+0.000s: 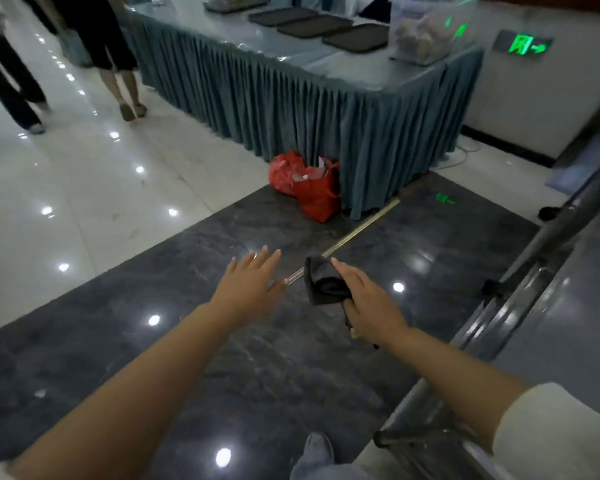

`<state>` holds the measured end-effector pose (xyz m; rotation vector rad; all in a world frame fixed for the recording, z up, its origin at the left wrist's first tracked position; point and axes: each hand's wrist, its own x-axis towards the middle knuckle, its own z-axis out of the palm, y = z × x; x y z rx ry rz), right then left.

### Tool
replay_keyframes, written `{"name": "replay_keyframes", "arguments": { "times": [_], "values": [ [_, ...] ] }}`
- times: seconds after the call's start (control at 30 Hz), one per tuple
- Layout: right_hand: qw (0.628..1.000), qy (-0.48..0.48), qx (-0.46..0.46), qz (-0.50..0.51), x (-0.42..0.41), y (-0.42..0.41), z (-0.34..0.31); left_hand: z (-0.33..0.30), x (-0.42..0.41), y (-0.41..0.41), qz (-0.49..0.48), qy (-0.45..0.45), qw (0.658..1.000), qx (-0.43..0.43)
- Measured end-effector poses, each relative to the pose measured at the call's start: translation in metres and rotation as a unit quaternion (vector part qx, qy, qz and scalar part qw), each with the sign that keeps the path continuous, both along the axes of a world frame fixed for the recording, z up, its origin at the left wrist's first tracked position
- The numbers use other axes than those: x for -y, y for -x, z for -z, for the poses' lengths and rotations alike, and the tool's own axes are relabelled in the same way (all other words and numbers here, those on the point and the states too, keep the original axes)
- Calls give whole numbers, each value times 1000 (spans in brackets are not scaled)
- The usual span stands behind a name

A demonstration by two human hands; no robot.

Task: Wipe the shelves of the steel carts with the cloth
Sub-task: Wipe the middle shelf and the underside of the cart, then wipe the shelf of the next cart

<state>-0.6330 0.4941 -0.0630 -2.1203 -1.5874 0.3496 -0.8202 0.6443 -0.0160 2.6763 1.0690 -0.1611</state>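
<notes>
My right hand (368, 299) pinches the soft, light cloth (323, 282) bunched at mid-frame, my left hand (246, 282) spread flat and empty, and I'd judge it needs re-folding before wiping.

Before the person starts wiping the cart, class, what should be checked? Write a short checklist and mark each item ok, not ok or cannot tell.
1. Cloth in hand: ok, the right hand grips it, folded.
2. Left hand free: ok, fingers straight, holding nothing.
3. Cloth on a shelf: not ok, both hands are out over the floor.
4. Cart close by: ok, beside the right arm.
5. Shelf free of items: cannot tell, only part shows.
6. Cloth damp or clean: cannot tell.
</notes>
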Motion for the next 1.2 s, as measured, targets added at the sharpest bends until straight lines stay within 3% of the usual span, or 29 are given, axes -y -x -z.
{"name": "replay_keyframes", "arguments": {
  "times": [0.3, 0.5, 0.8, 1.0, 1.2],
  "values": [
    [992, 35, 0, 118, -71, -112, 2, 17, -120, -124, 169, -76, 983, 11],
    [964, 58, -26, 257, -98, -181, 22, 43, -205, -240, 306, -78, 949, -6],
    [850, 52, -83, 517, -95, -239, 22, 45, -248, -418, 498, -78, 863, -2],
    [783, 30, -88, 615, -61, -288, 41, 71, -206, -544, 599, -58, 798, -10],
    [739, 50, -112, 663, -23, -348, 61, 97, -152, -657, 679, -55, 731, -34]
  ]
}}
